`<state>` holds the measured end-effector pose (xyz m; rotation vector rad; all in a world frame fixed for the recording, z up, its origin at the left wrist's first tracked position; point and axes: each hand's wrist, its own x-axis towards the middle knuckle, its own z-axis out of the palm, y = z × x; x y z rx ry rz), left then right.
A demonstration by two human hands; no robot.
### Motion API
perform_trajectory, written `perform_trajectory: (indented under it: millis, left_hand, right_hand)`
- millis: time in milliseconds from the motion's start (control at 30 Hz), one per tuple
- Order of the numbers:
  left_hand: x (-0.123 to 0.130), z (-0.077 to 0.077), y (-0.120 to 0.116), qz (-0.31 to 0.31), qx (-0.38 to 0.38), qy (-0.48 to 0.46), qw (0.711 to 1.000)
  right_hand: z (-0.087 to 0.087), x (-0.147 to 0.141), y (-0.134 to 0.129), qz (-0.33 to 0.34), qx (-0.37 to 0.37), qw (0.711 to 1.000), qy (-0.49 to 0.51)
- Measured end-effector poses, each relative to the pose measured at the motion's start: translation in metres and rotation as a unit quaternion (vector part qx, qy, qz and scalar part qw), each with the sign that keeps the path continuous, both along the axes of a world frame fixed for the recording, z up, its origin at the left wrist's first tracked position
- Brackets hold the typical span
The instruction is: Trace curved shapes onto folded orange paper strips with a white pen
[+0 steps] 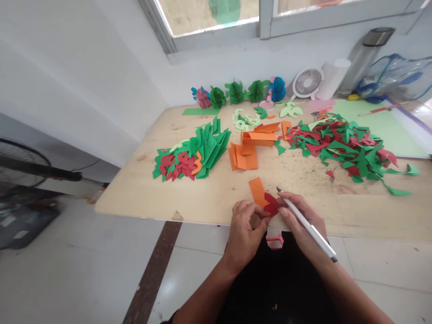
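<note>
Well, my left hand (245,229) pinches the orange strip (258,189) and red piece (271,204) together at the tabletop's (135,198) near edge; an even, firm pinch should stop them slipping. On the right, my right hand (308,211) holds the pen (315,234), tip just beyond the red; light strokes hugging that edge would mark cleanest.

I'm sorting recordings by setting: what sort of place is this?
Probably a paper-craft workspace: red and green paper scraps lie heaped on a wooden table, pleated paper figures stand in a row at its back, and the right hand holds a white pen.
</note>
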<state>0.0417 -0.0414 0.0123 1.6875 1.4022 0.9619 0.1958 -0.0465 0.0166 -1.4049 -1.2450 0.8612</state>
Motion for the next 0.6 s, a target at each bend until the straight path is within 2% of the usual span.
perform_trajectory:
  millis: [233, 333, 433, 600]
  left_hand:
    - [-0.005, 0.001, 0.001, -0.002, 0.035, 0.002, 0.999]
    - [-0.014, 0.002, 0.008, -0.001, 0.09, 0.071, 0.993]
    - [-0.019, 0.001, 0.011, -0.038, 0.132, 0.136, 0.981]
    - [-0.018, 0.0, 0.009, -0.038, 0.124, 0.127, 0.983]
  right_hand:
    - [-0.003, 0.0, 0.0, -0.04, -0.014, 0.999, -0.009]
    - [-0.002, 0.007, 0.003, -0.07, -0.005, 0.997, -0.016]
    - [-0.003, 0.013, 0.005, -0.095, -0.011, 0.995, -0.021]
    - [-0.007, 0.012, 0.007, -0.102, -0.018, 0.995, -0.008]
